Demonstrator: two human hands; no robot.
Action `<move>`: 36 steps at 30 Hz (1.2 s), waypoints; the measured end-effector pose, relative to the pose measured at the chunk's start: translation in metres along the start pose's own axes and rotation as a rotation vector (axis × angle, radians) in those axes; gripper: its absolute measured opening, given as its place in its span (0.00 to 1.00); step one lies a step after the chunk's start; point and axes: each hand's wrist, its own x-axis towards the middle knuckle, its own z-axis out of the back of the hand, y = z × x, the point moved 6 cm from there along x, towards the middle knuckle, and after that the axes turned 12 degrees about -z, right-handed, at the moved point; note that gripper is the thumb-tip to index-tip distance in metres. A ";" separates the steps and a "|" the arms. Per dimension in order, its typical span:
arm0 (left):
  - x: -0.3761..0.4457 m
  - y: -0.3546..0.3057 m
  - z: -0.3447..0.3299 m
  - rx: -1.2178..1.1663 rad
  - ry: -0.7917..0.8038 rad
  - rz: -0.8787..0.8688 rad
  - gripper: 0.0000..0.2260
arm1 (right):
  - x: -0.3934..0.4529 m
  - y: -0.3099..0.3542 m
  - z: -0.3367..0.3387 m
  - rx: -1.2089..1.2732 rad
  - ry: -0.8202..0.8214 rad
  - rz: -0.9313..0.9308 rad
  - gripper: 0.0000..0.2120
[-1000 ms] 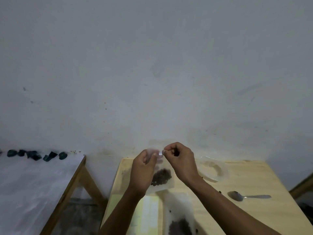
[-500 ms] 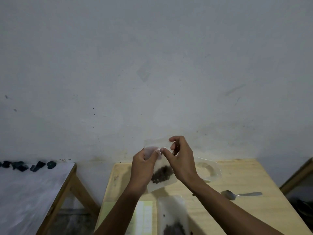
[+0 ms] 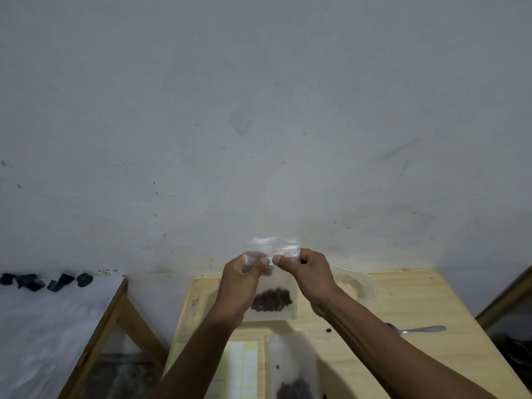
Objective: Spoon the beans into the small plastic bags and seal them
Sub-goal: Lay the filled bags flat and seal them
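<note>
At the far left, a row of small dark angular lumps point(image 3: 43, 281) is lying along the back edge of a side table point(image 3: 57, 326) whose top is covered in pale, matte sheeting and whose legs are slanted wooden struts. Further right, a light, bare-wood table point(image 3: 408, 300) is showing its grain and a few dark smudges near its left edge.

Above that wood the left hand point(image 3: 239, 286) is pinching the upper strip of a small clear plastic bag point(image 3: 276, 283), thumb and forefinger curled tight on the film. The bag is hanging upright in the air between both hands, thin, glossy and slightly crinkled at the top, with a dark heap of round beans point(image 3: 272, 300) settled in its bottom. The right hand point(image 3: 305, 276) is pinching the same top strip just beside the left, thumb tips almost meeting.

Nearer the camera, a pale yellow-green sheet point(image 3: 241, 367) is lying flat, and beside it a taller frosted bag point(image 3: 292, 367) is holding more dark beans low down. Behind the right wrist a clear, rounded plastic container point(image 3: 359, 286) is sitting on the table. To the right, a shiny metal spoon point(image 3: 417, 329) is resting flat, its bowl partly hidden by the forearm.
</note>
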 end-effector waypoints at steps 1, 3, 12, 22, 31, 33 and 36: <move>0.000 0.002 0.000 -0.011 -0.003 0.018 0.03 | -0.001 0.000 -0.002 0.017 0.011 -0.020 0.08; 0.002 0.008 -0.001 -0.060 -0.017 0.073 0.04 | 0.003 -0.007 -0.001 0.034 0.038 -0.069 0.08; 0.031 0.053 0.012 -0.168 -0.117 0.238 0.08 | 0.024 -0.056 0.009 -0.047 0.097 -0.183 0.09; 0.001 0.139 0.014 0.114 0.128 0.433 0.18 | 0.055 -0.118 0.014 -0.021 -0.090 -0.377 0.12; 0.005 0.192 0.037 0.525 0.153 0.515 0.27 | 0.078 -0.163 -0.012 -0.225 0.010 -0.581 0.21; 0.006 0.188 0.036 0.604 0.196 0.516 0.26 | 0.081 -0.163 -0.017 -0.245 0.028 -0.604 0.24; 0.010 0.192 0.035 0.664 0.226 0.522 0.23 | 0.084 -0.163 -0.022 -0.269 0.068 -0.613 0.26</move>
